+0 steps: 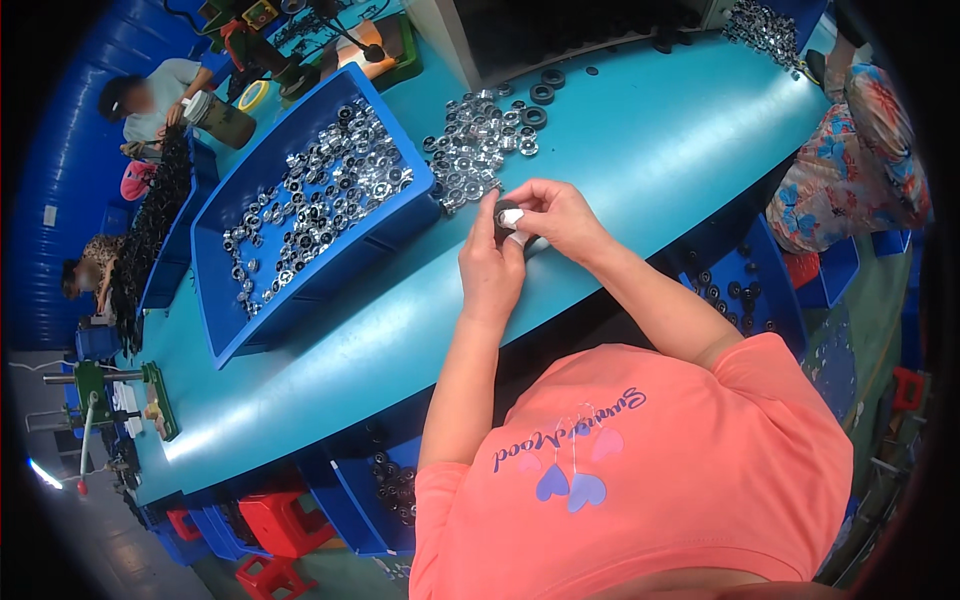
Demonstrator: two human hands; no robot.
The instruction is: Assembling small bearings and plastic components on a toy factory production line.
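Note:
Close together above the front part of the turquoise table, both my hands are closed around a small black rubber ring [500,211]. My left hand [490,275] grips it from the near left side. From the right, the fingers of my right hand [562,218] curl over it, thumb pressed in. White material shows at the thumbs; whether it is a finger covering or part of the piece, I cannot tell. Just beyond my hands lies a loose pile of shiny silver-and-black wheel hubs [470,140]. Black rings [534,117] lie at the pile's right edge.
A large blue bin [300,310] of similar hubs stands left on the turquoise table [640,150]. Below the edge are blue bins with black wheels [735,290] and red stools [283,525]. People sit at far left; someone in patterned clothes [850,165] is at right. A green press [90,390] stands left.

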